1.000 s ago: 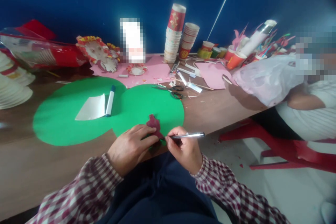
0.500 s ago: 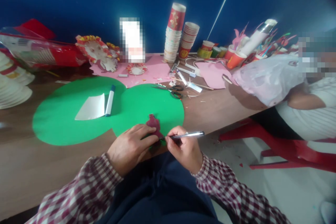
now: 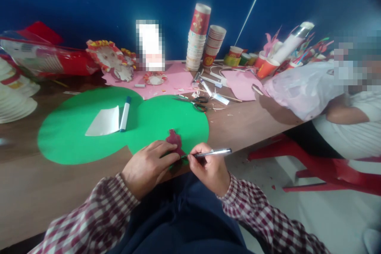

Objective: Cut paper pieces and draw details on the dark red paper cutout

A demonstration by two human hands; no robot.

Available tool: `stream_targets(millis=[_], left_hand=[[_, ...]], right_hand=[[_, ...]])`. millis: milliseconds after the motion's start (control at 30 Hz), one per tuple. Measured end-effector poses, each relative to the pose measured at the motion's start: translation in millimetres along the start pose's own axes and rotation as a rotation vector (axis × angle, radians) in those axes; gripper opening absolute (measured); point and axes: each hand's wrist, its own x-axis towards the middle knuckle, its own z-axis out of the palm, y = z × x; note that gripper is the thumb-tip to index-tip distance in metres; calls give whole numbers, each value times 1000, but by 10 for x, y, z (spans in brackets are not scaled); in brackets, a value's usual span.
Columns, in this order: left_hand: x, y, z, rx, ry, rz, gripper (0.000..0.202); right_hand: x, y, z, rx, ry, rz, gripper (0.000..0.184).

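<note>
Pinching pen (image 3: 218, 152) in right hand (image 3: 210, 168), pressing cutout (image 3: 173, 139) under unclenched left hand (image 3: 149, 168) near table's (image 3: 74, 190) front edge; likely light, flimsy; pin edges.

Green paper (image 3: 166, 115) (matt), glossy pen (image 3: 218, 152).

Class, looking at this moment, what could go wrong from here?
The small dark red cutout could slip if the left hand, whose fingers rest on it, eases off.

The pen in the right hand points toward those fingers, so a stray stroke might mark them or the green sheet underneath.

The scissors lie partly over the green sheet's far edge, so moving the sheet might drag them.
</note>
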Motion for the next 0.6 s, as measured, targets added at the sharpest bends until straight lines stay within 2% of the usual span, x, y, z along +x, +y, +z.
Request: stream_targets(millis=[300, 600], left_hand=[[24, 2, -6, 9, 4, 1, 21], [12, 5, -4, 18, 3, -5, 22]], right_hand=[[-3, -5, 6, 10, 20, -3, 13], [-3, 3, -13, 0, -15, -14, 15]])
